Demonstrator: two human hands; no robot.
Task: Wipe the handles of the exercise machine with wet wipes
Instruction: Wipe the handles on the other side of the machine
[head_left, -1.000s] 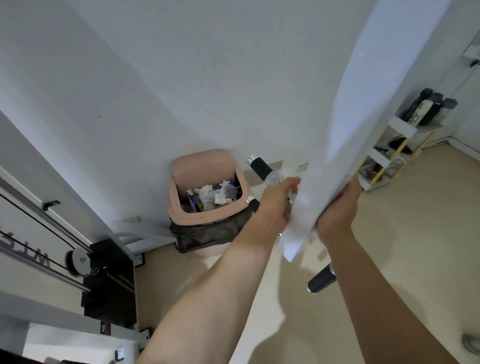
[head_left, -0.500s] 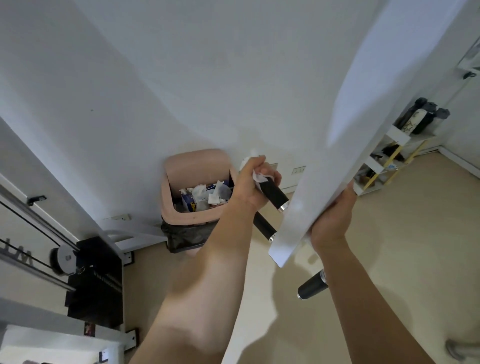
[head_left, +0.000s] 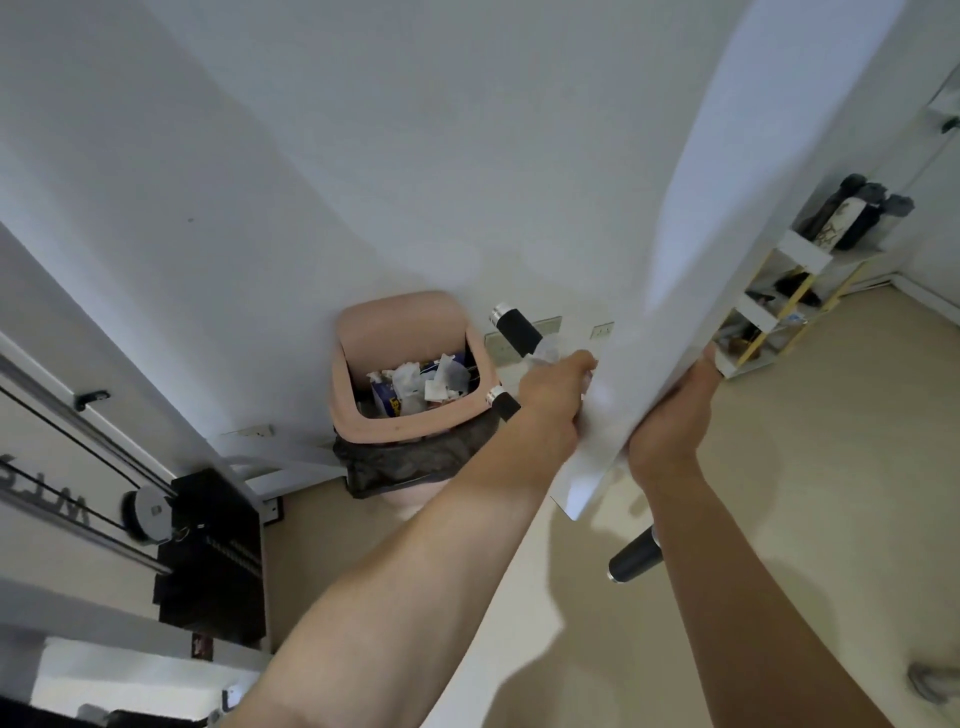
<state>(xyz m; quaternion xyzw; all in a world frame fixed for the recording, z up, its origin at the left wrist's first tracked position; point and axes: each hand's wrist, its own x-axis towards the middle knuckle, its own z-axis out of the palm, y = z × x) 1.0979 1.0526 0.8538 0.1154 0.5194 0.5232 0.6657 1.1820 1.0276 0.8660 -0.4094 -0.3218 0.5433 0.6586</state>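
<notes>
Forearms reach up and away from the camera; nearest, just below the right wrist, hangs the lowest handle (head_left: 634, 560), black and untouched; above it the right hand (head_left: 670, 421) grips the edge of the white bar (head_left: 675, 260), its fingers hidden behind the metal, steadying the machine; beside it the left hand (head_left: 553, 410) is curled round the wet wipe (head_left: 545, 353) at the root of the upper handle (head_left: 514, 325), hard against the bar. Half a second ago that hand sat out at the handle's free end with the wipe wrapped over the foam; it has since slid back inward, so the black grip now stands bare beyond the knuckles; a second ago it was at this same root, which suggests one full out-and-back stroke is done and this handle is probably close to clean. The middle handle (head_left: 504, 402) pokes out just under the left hand, not gripped; whether it or the lowest has been wiped cannot be told. Beyond the left hand sits the pink bin (head_left: 400, 319), holding crumpled waste; well to its left stands the weight stack (head_left: 213, 545); far beyond the right hand is the shelf unit (head_left: 800, 249). Counted: two hands, one wipe, three black handles, one bin, one stack, one shelf unit.
</notes>
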